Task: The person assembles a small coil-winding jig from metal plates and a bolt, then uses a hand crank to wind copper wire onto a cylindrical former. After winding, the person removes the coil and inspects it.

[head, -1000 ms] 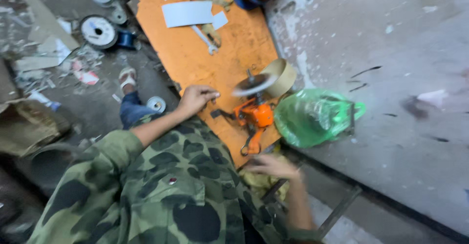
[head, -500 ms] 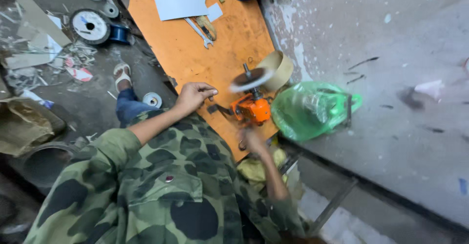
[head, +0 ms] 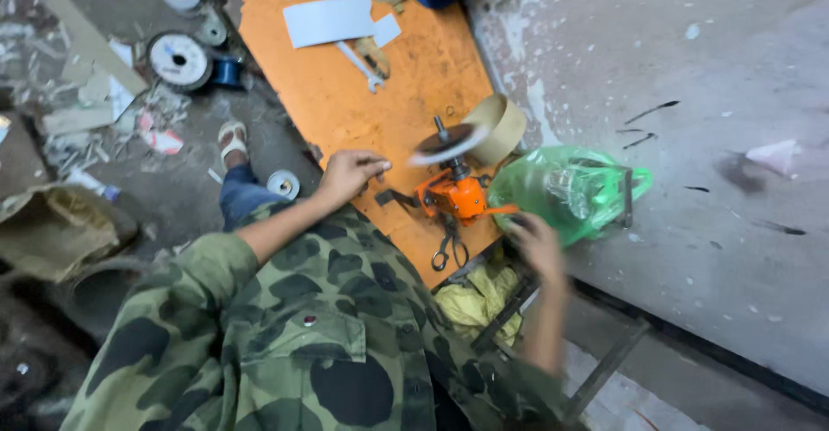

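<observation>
Orange winder (head: 453, 196) upright on bench

White paper sheets (head: 331, 21) and a wrench (head: 361, 66) lie at the upper middle of the frame, wire spools (head: 179, 58) sit on the floor at upper left, and yellow cloth (head: 480, 299) hangs lower centre.

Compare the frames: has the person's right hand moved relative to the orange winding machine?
Yes. The right hand has moved up from below, closer to the orange winding machine and green bag.
</observation>
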Demonstrator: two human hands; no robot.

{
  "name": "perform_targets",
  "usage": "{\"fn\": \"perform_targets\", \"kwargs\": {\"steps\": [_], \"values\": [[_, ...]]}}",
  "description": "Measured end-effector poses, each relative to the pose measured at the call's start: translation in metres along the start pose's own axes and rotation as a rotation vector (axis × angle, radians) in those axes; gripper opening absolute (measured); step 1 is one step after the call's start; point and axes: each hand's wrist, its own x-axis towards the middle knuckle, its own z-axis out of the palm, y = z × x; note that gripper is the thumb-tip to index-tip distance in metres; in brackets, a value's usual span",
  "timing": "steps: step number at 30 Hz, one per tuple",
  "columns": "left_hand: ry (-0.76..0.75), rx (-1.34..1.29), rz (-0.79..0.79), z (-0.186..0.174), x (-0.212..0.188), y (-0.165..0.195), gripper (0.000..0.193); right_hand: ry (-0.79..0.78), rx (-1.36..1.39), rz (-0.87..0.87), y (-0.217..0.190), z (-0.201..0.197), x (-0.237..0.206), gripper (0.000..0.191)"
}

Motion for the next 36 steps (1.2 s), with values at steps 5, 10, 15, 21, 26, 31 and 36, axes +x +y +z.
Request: {"fn": "perform_targets", "kwargs": {"steps": [5,10,15,21,26,31,36], "values": [[0.021,0.003,0.034,0.001,0.002,-0.001,0.021,-0.313,-0.017,-0.209,-0.008,-0.022,0.01,0.033],[0.015,-0.034,-0.013,0.0,0.005,-0.003,0.022,-0.006,-0.04,-0.092,-0.009,0.014,-0.003,0.033],[0.006,0.015,0.014,0.002,0.005,-0.003,0.022,-0.233,-0.112,-0.187,-0.007,0.028,-0.008,0.034],[0.015,0.081,0.088,0.001,0.004,0.0,0.022,-0.354,-0.23,-0.384,-0.02,0.028,-0.015,0.034],[0.004,0.044,0.029,-0.004,0.002,0.001,0.023,0.008,-0.143,-0.048,-0.026,0.03,-0.016,0.034],[0.017,0.08,0.101,0.0,0.003,-0.003,0.022,-0.426,-0.334,-0.491,-0.002,0.088,0.004,0.035],[-0.01,0.04,0.032,0.001,0.006,-0.007,0.022,0.066,-0.346,-0.226,0.003,0.071,-0.002,0.036]]}}
